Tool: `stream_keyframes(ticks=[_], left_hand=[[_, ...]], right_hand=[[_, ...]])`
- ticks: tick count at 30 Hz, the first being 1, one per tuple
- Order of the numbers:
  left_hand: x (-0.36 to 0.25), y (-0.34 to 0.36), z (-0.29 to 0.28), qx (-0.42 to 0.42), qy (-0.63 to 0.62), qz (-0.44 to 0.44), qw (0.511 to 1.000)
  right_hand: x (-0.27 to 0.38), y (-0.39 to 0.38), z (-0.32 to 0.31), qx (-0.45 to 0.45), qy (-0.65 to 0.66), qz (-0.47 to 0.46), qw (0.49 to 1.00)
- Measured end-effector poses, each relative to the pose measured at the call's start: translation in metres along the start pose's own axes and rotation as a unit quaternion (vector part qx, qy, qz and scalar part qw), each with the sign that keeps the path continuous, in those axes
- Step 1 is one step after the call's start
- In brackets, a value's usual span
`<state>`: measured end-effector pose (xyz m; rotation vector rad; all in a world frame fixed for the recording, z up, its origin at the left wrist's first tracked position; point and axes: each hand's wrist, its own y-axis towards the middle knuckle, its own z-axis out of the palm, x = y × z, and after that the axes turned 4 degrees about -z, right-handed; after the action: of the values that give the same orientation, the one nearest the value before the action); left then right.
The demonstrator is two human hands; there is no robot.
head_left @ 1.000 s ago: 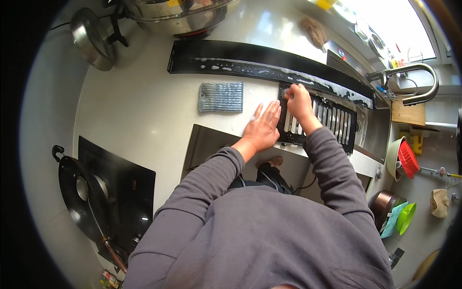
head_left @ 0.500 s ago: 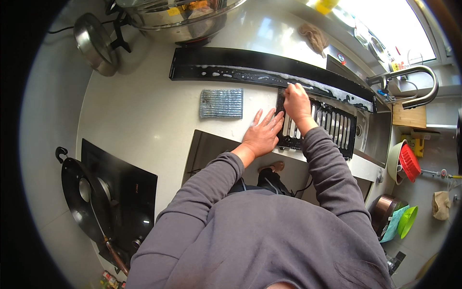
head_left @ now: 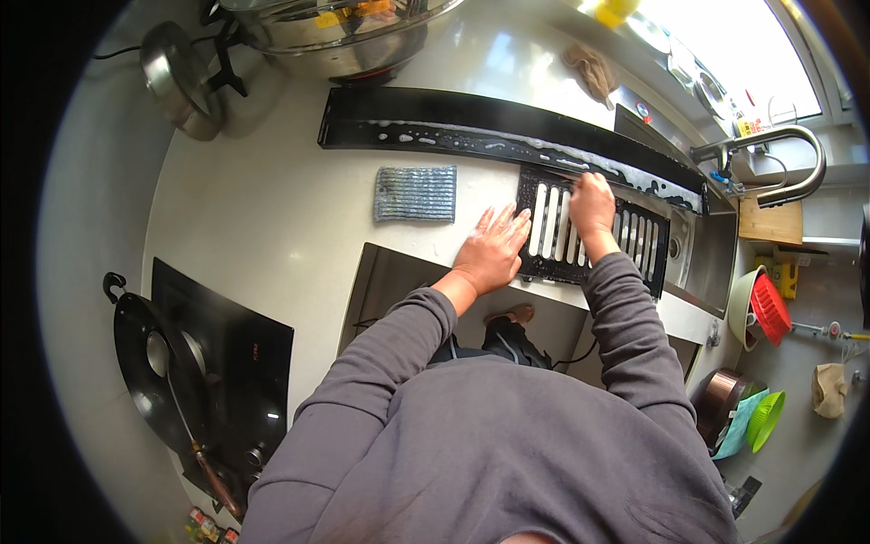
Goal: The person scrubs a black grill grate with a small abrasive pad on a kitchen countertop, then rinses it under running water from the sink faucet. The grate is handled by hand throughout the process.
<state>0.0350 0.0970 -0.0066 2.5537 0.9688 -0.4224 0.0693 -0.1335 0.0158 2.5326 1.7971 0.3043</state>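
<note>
A black slotted grille panel [head_left: 566,272], wet with small drops, lies on the counter and reaches over the sink's edge. My left hand [head_left: 489,249] rests flat on the grille's left edge, fingers stretched out. Bent into a closed grip, my right hand [head_left: 594,213] presses on the upper part of the slots. Whatever its fingers hold is hidden beneath them. Behind the grille runs a long black panel [head_left: 453,109] with white suds along it, one end over the sink. A grey-blue ribbed scrub cloth [head_left: 415,194] lies left of my left hand.
At the right are a steel sink [head_left: 716,263] and dark faucet [head_left: 797,136]. A brown cloth [head_left: 591,72] lies at the back, near a large steel pot [head_left: 340,54]. A wok [head_left: 149,372] sits on the black hob [head_left: 263,390] at left. Below the counter's front is an open drawer [head_left: 385,272].
My right hand has slid right and slightly down across the grille, uncovering slots on its left. My left hand stays on the edge.
</note>
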Motion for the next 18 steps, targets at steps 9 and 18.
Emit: stream_keyframes(ticks=[9,18], left_hand=[[0.0,0.0,-0.001,0.002,-0.01,-0.002,1.0],[0.0,0.002,0.001,0.008,0.013,0.002,1.0]], right_hand=[[0.05,0.003,0.023,-0.071,0.172,-0.14,0.973],[0.006,0.003,0.007,-0.048,0.098,0.027,0.994]])
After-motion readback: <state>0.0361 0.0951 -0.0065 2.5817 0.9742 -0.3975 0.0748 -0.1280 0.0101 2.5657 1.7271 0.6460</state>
